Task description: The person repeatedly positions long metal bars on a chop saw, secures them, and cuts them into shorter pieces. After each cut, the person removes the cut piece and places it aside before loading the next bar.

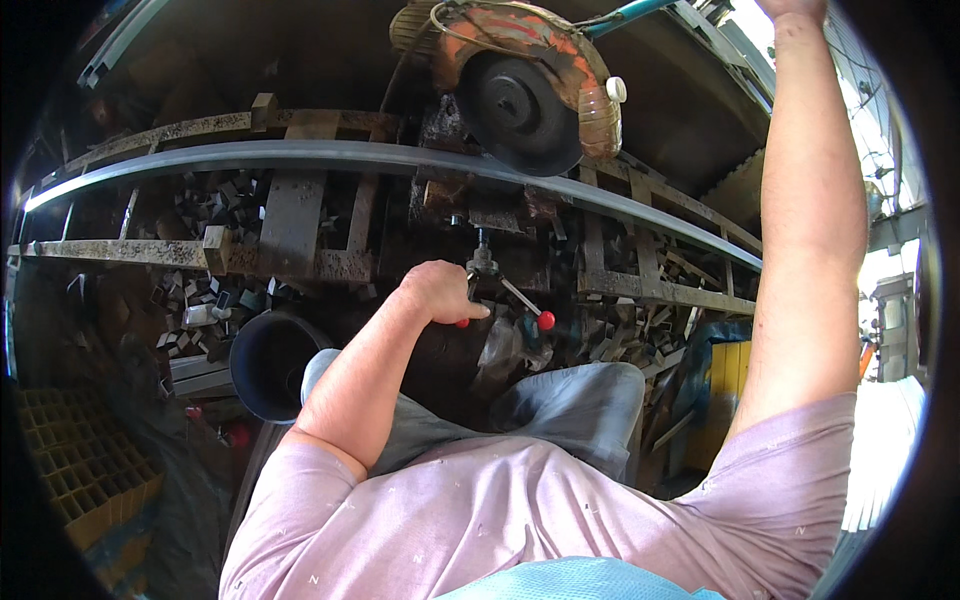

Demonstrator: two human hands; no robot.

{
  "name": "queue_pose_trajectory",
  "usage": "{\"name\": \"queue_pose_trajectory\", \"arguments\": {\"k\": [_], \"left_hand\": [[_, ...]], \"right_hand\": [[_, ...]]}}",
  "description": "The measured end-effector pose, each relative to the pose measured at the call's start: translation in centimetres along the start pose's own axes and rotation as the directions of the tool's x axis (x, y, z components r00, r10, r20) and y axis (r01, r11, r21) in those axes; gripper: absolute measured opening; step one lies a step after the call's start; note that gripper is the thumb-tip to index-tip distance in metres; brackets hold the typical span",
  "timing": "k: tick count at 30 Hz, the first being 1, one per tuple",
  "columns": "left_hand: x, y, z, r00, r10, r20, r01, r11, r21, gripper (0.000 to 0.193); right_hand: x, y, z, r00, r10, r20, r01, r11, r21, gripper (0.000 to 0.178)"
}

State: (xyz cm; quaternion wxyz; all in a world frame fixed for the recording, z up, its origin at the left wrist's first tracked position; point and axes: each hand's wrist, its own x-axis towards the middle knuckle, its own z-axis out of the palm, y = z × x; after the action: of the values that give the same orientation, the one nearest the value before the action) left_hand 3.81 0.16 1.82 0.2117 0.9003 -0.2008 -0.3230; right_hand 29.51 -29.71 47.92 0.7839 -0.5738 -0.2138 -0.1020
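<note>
My left hand (437, 290) is closed on one arm of the vise handle (483, 265), with the thumb stretched toward the right. Of the handle's red knobs, one (546, 320) stands free on the right; the other is partly hidden by my hand. A long metal profile (330, 152) lies across the vise, under the dark disc (515, 110) of an orange cut-off saw (490, 35). I cannot tell whether the disc touches it. My right hand (797, 6) is raised at the upper right, its fingers cut off by the picture's edge.
A teal bar (630, 14) runs from the saw to the top edge. A plastic bottle (600, 120) hangs by the disc. Metal frames (150, 250) carry the profile. Cut pieces (215, 290) litter the space below, beside a dark bucket (268, 370) and a yellow crate (728, 375).
</note>
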Motion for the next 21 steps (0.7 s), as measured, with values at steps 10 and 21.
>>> {"name": "queue_pose_trajectory", "arguments": {"k": [10, 21], "left_hand": [[-0.2, -0.6, -0.2, 1.000, -0.016, 0.025, 0.019, 0.994, -0.105, 0.072], [0.4, -0.7, -0.8, 0.998, -0.023, 0.056, 0.028, 0.995, -0.091, 0.077]], "right_hand": [[-3.6, 1.4, 1.3, 0.968, -0.228, -0.109, 0.227, 0.974, -0.020, 0.041], [-4.7, 1.6, -0.2, 0.958, -0.287, -0.018, 0.287, 0.958, -0.008, 0.036]]}}
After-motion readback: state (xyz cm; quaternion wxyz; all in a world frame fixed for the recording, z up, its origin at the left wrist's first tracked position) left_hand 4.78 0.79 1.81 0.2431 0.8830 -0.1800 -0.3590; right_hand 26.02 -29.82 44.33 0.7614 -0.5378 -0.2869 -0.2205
